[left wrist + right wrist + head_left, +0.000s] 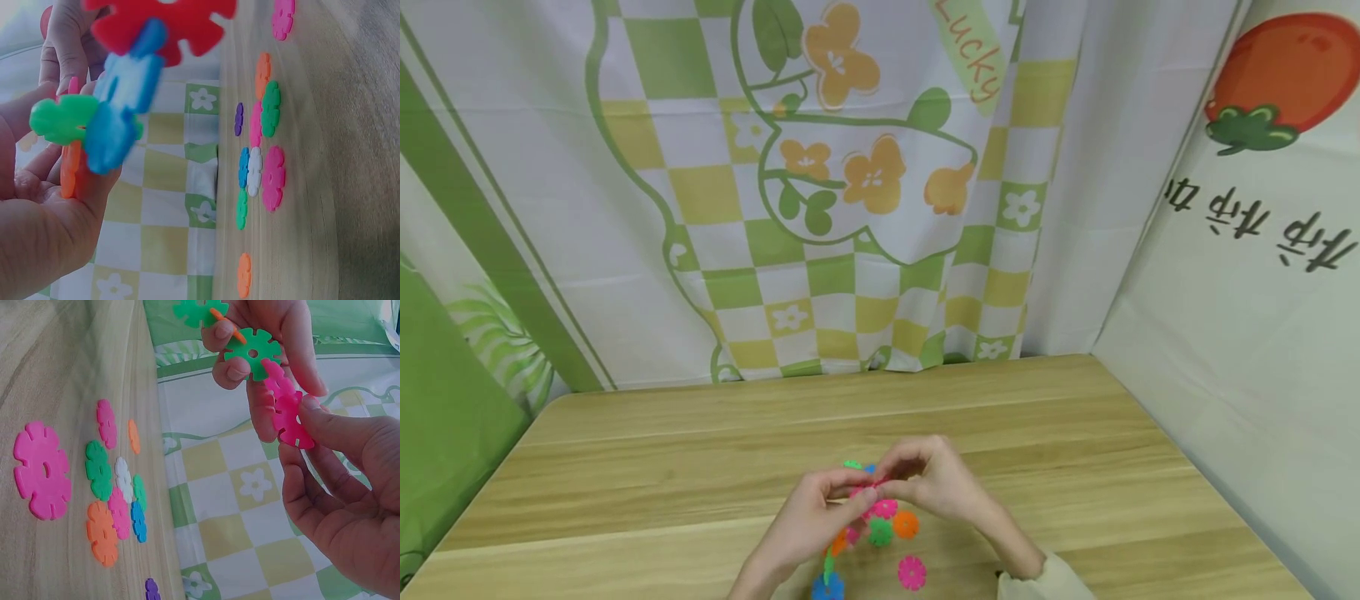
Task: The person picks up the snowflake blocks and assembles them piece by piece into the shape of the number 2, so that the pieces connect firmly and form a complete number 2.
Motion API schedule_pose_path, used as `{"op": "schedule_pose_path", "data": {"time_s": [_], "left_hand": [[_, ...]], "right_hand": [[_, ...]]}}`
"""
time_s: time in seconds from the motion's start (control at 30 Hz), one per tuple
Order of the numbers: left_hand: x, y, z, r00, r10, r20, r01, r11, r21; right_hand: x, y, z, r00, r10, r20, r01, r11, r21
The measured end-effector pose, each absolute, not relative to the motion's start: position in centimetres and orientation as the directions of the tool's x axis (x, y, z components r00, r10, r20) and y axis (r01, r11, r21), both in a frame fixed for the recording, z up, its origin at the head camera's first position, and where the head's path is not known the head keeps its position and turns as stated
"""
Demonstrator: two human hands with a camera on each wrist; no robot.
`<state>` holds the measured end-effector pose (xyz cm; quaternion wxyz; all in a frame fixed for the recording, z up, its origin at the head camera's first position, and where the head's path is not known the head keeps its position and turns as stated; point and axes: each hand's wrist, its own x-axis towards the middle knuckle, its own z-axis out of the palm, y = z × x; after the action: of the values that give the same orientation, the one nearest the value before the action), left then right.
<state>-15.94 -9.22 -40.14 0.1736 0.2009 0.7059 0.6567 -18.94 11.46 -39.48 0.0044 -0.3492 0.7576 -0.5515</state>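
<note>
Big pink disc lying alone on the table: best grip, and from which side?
The pink disc lies flat on the table, apart from the other pieces. Probably pinch across its notched rim from above, fingertips on opposite edges; there is no raised part to grab. Both hands are occupied holding the cluster.

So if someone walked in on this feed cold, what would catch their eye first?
Most likely the two hands meeting over the near middle of the wooden table: the left hand grips a cluster of interlocked plastic discs, and the right hand pinches a pink disc against it. Next, the loose discs scattered on the table below them. Behind, a green and yellow checked curtain fills the background.
</note>
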Motion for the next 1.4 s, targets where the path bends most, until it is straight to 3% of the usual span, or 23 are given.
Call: {"op": "schedule_pose_path", "data": {"time_s": [0.4, 0.67, 1.07, 1.4], "left_hand": [[-15.9, -9.5, -40.1, -0.877, 0.48, 0.006, 0.018, 0.02, 1.0], [-16.0, -9.8, -40.0, -0.895, 0.445, -0.005, 0.023, 0.056, 0.998], [-16.0, -10.2, -39.6, -0.904, 0.428, -0.001, 0.044, 0.096, 0.994], [-15.8, -9.9, -39.4, -0.916, 0.401, 0.013, 0.047, 0.075, 0.996]], "right_hand": [[-18.9, 11.1, -39.3, -0.76, -0.547, 0.351, -0.51, 0.165, -0.844], [-19.3, 11.8, -38.9, -0.784, -0.562, 0.264, -0.462, 0.244, -0.853], [-21.5, 13.4, -40.6, -0.833, -0.519, 0.191, -0.473, 0.488, -0.734], [-22.9, 14.3, -41.9, -0.92, -0.391, 0.019, -0.308, 0.692, -0.653]]}}
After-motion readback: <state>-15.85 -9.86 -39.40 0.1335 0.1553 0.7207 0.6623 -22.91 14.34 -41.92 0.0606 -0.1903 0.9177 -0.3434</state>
